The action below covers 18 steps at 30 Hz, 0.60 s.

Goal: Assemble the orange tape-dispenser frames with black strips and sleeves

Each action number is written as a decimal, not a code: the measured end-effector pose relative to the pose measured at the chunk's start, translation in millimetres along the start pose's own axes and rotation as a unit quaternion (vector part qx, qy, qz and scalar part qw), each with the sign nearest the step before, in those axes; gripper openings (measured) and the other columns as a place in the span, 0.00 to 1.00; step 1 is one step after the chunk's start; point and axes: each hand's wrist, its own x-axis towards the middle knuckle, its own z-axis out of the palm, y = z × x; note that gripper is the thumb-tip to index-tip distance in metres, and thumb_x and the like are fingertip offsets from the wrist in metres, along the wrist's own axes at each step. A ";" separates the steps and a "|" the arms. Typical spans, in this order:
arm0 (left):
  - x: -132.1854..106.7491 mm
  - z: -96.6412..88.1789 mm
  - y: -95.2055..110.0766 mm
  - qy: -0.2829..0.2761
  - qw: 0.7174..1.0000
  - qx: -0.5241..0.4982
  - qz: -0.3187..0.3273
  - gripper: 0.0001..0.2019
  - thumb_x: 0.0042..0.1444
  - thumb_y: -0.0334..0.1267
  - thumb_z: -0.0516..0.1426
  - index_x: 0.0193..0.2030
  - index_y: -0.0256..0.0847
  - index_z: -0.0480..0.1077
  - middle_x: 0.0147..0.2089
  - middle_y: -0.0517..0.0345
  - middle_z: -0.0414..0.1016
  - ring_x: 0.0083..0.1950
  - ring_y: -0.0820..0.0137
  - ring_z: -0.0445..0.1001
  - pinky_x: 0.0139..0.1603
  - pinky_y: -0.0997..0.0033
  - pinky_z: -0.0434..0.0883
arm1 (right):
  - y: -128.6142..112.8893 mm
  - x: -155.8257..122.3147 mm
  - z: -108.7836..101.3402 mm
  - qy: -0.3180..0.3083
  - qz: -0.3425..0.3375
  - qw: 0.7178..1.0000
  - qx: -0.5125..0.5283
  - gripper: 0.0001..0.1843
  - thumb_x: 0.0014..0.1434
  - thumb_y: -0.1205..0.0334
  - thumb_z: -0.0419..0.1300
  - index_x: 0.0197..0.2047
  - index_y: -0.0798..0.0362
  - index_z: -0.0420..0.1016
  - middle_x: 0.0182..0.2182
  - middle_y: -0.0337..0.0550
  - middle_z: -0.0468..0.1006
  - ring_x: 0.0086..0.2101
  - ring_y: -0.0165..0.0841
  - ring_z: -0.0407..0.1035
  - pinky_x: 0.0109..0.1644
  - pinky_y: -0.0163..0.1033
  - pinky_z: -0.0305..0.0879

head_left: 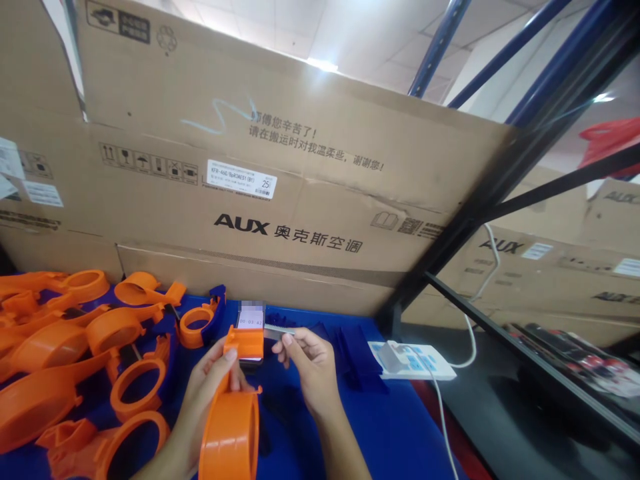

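The left hand grips one orange tape dispenser, the right hand's fingers pinching one serrated metal blade against it.
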 end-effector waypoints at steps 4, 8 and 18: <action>-4.3 2.8 0.0 0.008 1.000 -0.004 0.004 0.18 0.53 0.50 0.68 0.44 0.41 0.78 0.16 0.67 0.68 0.20 0.69 0.72 0.29 0.70 0.73 | -0.6 0.6 -3.8 -0.012 -0.012 1.000 -0.006 0.11 0.63 0.54 0.67 0.33 0.53 0.82 0.29 0.43 0.84 0.25 0.29 0.70 0.29 0.34 0.66; -5.8 2.8 -0.7 -0.006 1.000 -0.003 -0.002 0.16 0.54 0.49 0.67 0.44 0.42 0.77 0.17 0.67 0.69 0.21 0.69 0.73 0.30 0.70 0.74 | -2.4 -0.8 -6.9 -0.026 -0.018 0.999 -0.010 0.11 0.63 0.54 0.67 0.33 0.52 0.82 0.31 0.45 0.86 0.25 0.30 0.71 0.29 0.35 0.66; 0.8 0.1 -3.3 0.014 1.000 0.006 -0.014 0.21 0.51 0.50 0.67 0.47 0.38 0.79 0.14 0.67 0.67 0.18 0.67 0.72 0.27 0.68 0.74 | -2.9 2.2 -12.3 -0.043 -0.024 0.998 -0.042 0.11 0.65 0.55 0.66 0.34 0.52 0.82 0.28 0.43 0.84 0.27 0.31 0.71 0.31 0.35 0.67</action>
